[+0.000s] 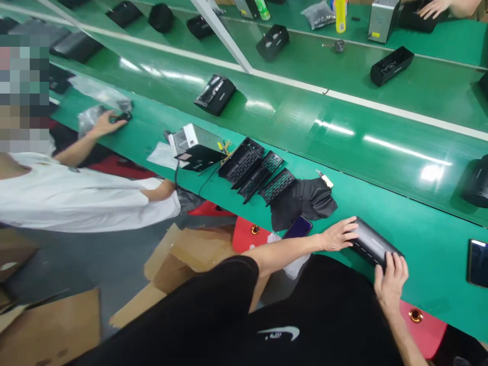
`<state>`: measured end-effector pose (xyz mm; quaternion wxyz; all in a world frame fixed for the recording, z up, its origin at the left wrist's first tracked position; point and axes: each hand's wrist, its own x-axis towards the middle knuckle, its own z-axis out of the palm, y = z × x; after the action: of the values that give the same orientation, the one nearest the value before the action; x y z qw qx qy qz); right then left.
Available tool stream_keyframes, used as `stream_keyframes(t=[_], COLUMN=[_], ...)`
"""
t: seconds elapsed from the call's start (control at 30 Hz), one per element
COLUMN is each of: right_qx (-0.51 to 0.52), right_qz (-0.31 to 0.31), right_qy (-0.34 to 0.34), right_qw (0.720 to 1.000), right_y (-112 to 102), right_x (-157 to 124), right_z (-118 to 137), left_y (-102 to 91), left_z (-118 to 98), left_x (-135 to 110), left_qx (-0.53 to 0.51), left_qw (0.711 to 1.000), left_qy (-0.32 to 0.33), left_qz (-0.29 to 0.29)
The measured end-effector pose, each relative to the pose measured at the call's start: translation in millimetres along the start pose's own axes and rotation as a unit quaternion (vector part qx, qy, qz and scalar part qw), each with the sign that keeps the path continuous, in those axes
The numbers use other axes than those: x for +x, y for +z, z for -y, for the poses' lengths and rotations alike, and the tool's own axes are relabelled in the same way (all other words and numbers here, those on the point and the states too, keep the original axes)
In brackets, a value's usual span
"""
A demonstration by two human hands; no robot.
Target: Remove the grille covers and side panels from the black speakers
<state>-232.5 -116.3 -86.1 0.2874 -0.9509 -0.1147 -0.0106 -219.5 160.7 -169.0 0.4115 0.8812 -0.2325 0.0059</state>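
Observation:
A long, rounded black speaker housing [371,241] lies on the green bench in front of me, with a row of small marks along its near side. Around its left end are the fingers of my left hand [339,235]. My right hand [393,278] grips the right end, thumb on the near side and fingers over the top. The underside of the housing is hidden. Left of my left hand, a crumpled black cloth [301,201] and several perforated black grille panels [247,165] lie together.
A metal-sided box [200,147] with a cable stands further left, near a co-worker's arm [86,145]. Several black housings [215,95] sit on the green conveyor [290,109] beyond the bench. One phone [298,227] is by the cloth, another [478,262] at the right. Cardboard [190,249] lies below.

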Motion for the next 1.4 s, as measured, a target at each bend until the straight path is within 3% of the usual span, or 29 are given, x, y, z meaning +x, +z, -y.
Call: stream_keyframes(t=[0.07,0.13,0.2,0.3,0.37,0.43,0.53,0.67,0.77,0.87,1.07,1.2,1.3,1.4], right_qx=[-0.008,-0.028,-0.045,-0.059,-0.063,-0.072,-0.126,-0.168,-0.105,-0.063,-0.105,-0.046,-0.017,-0.011], right_qz=[0.004,0.009,0.014,-0.005,-0.016,0.026,0.113,0.194,0.278,0.318,0.25,0.223,0.171,0.093], right_qy=[-0.057,-0.097,-0.083,-0.044,-0.037,-0.076,-0.132,-0.084,-0.043,-0.028,-0.005,0.04,0.118,0.168], right_qw=[0.998,0.995,0.995,0.997,0.997,0.994,0.977,0.963,0.954,0.945,0.963,0.973,0.978,0.981], right_y=[-1,-1,-3,-15,-28,-41,-50,-51,-54,-57,-55,-50,-40,-21], right_x=[-12,9,57,141,179,195,196,218,252,273,252,247,273,321], right_z=[-2,-13,-30,-56,-68,-75,-81,-97,-114,-121,-95,-78,-71,-60], left_y=[-0.9,-5.6,-13.9,-30.6,-41.5,-49.0,-45.8,-17.5,3.4,14.7,18.2,15.7,14.4,13.0], left_z=[1,0,-3,-1,4,9,10,-7,-15,-16,-17,-18,-16,-14], left_x=[-11,7,50,133,177,196,182,125,89,71,69,68,67,66], left_qx=[0.017,0.026,0.026,-0.021,-0.093,-0.141,-0.153,-0.128,-0.029,0.074,0.144,0.166,0.183,0.194], left_qw=[1.0,0.999,0.997,0.975,0.934,0.898,0.892,0.898,0.939,0.963,0.96,0.956,0.952,0.952], left_qy=[0.003,-0.022,-0.069,-0.212,-0.316,-0.36,-0.358,-0.363,-0.295,-0.233,-0.226,-0.232,-0.23,-0.224], left_qz=[0.023,0.022,0.005,-0.062,-0.137,-0.208,-0.228,-0.212,-0.175,-0.112,-0.077,-0.076,-0.081,-0.08])
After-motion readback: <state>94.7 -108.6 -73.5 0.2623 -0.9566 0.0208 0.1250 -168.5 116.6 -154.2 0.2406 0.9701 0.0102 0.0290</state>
